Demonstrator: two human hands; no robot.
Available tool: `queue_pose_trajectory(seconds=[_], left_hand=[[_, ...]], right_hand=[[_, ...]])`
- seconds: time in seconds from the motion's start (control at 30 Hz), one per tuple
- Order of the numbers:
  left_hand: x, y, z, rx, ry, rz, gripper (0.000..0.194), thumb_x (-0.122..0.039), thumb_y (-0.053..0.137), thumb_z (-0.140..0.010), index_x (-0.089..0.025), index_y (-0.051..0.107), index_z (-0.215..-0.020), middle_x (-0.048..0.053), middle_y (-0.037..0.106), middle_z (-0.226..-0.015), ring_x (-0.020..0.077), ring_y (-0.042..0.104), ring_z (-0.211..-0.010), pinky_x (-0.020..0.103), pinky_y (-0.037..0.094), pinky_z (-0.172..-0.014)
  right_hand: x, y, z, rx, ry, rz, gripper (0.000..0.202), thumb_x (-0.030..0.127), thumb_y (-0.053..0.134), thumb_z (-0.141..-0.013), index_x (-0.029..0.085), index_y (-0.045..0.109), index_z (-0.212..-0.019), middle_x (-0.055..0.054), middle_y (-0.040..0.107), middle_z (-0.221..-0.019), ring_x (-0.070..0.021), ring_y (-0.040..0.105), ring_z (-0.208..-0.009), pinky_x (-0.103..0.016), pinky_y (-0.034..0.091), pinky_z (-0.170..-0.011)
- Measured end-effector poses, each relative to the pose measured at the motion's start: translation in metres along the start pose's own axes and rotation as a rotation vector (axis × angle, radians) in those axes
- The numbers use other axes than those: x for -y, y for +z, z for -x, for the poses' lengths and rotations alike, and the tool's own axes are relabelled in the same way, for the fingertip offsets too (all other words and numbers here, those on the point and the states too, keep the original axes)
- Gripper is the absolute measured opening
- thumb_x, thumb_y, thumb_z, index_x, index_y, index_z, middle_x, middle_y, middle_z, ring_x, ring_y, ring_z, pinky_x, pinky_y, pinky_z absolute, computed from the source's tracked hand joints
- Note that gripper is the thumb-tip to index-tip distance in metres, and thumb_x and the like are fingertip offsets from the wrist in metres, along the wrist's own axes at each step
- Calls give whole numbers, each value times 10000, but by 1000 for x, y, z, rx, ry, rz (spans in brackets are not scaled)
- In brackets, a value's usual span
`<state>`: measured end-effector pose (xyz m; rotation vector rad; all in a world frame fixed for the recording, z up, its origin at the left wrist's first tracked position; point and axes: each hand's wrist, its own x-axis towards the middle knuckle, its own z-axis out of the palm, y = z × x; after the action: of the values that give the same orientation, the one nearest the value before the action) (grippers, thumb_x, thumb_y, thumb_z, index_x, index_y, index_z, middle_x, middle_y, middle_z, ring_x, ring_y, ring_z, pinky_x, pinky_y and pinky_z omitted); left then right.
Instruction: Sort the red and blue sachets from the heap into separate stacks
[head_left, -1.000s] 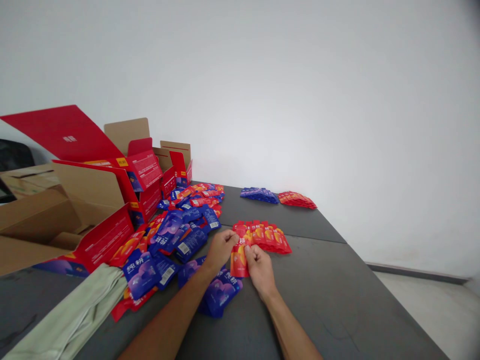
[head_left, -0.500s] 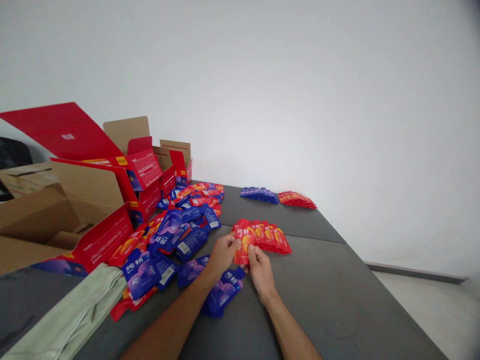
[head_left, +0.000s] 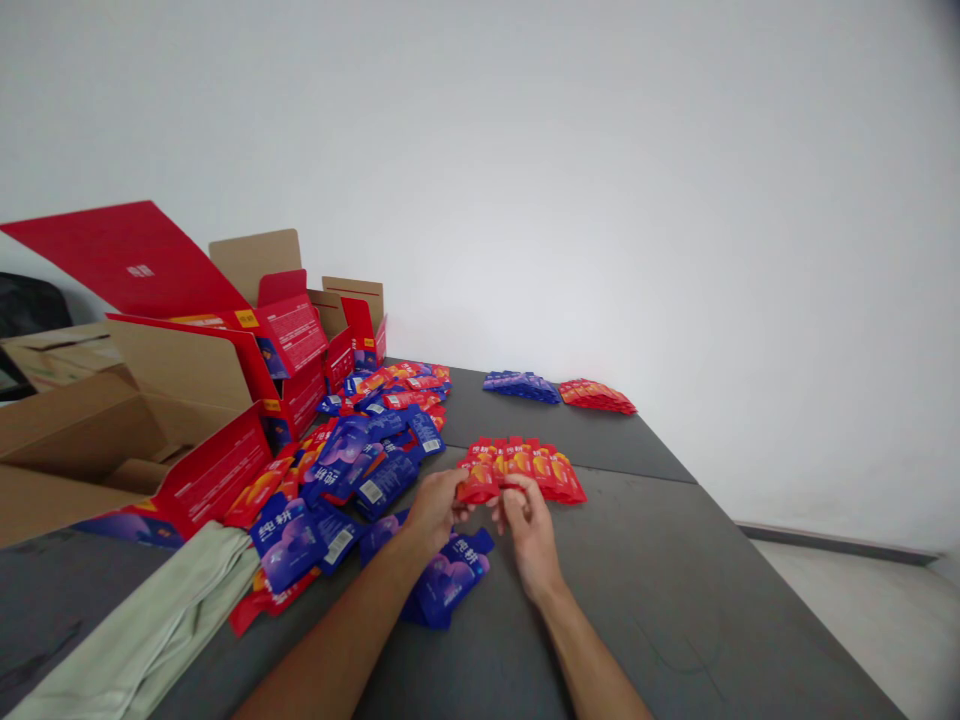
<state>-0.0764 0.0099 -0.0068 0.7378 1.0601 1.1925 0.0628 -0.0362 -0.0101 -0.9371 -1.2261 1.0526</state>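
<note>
A red pouch (head_left: 478, 487) with an orange fruit print is tilted at the left end of an overlapping row of red pouches (head_left: 536, 465). My left hand (head_left: 437, 508) pinches its left edge. At its right lower corner, the curled fingers of my right hand (head_left: 531, 532) close on the edge, partly hiding it. Just below my hands, blue pouches (head_left: 456, 575) with purple fruit prints lie on the dark table (head_left: 637, 580), some of them behind my left forearm.
Mixed blue and red pouches (head_left: 349, 460) are heaped to the left. Beyond them stand open red cartons (head_left: 217, 470). Pale green cloth (head_left: 161, 620) lies at the front left. Toward the wall sit a blue pouch row (head_left: 521, 386) and a red pouch row (head_left: 596, 396).
The red pouch has gone from facing me nearly upright to tilted down against the row's left end. My right hand has shifted slightly upward and its fingers have curled differently.
</note>
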Motion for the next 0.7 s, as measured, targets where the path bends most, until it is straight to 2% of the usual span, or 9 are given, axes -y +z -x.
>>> queue_pose_trajectory(seconds=[0.1,0.17,0.3,0.37,0.43,0.5,0.53,0.6,0.7], left_hand=[[-4,0,2,26,-65,42,247,-378,660,-730,-132,645,-714,30,623,-511,106,522,-401,204,345,-383],[-5,0,3,40,-87,33,248,-383,646,-740,-136,644,-716,27,614,-504,107,516,-393,207,338,-381],[-6,0,7,92,-87,-138,336,-473,599,-775,-150,618,-683,15,573,-480,115,486,-352,221,279,-358],[-11,-1,11,51,60,-276,379,-506,536,-818,-166,598,-662,5,550,-476,117,471,-346,229,269,-362],[-19,-3,15,-9,322,-387,319,-445,520,-842,-180,604,-687,7,580,-538,127,523,-429,234,345,-425],[-28,-6,21,6,586,-452,139,-310,573,-808,-196,650,-795,21,656,-707,149,606,-630,246,452,-600],[-32,-7,24,54,676,-485,125,-256,601,-778,-206,675,-866,34,683,-817,165,624,-740,261,474,-704],[-37,-9,29,138,768,-547,190,-215,640,-746,-223,707,-924,51,693,-949,193,618,-868,290,468,-829],[-38,-10,30,161,779,-620,111,-235,653,-768,-231,739,-840,60,701,-928,217,613,-893,317,465,-855]], right_hand=[[4,-1,0,-39,-232,290,397,369,590,-881,217,536,-1243,-83,648,-1036,-191,614,-865,-321,513,-770],[5,-3,-1,-50,-373,451,332,318,599,-872,238,615,-1194,-103,612,-1146,-224,592,-1000,-366,503,-860],[6,-9,-5,-75,-518,532,189,252,547,-913,258,708,-1013,-84,648,-1098,-232,584,-1049,-416,476,-931],[8,-13,-5,-97,-526,501,179,245,544,-922,252,706,-1000,-72,675,-1021,-223,605,-990,-412,487,-903],[9,-16,-5,-131,-520,482,168,245,551,-922,244,702,-996,-68,680,-994,-218,611,-961,-403,495,-878],[9,-17,-5,-164,-521,483,163,248,555,-922,237,700,-995,-69,679,-993,-216,612,-953,-400,496,-874],[9,-17,-5,-175,-524,488,163,251,555,-922,235,700,-993,-70,679,-989,-216,612,-949,-399,497,-871],[8,-17,-5,-182,-533,500,163,258,550,-924,232,700,-982,-72,679,-979,-217,611,-938,-398,500,-862],[9,-16,-4,-178,-528,531,182,256,546,-923,231,673,-1051,-76,672,-983,-213,610,-915,-386,509,-842]])
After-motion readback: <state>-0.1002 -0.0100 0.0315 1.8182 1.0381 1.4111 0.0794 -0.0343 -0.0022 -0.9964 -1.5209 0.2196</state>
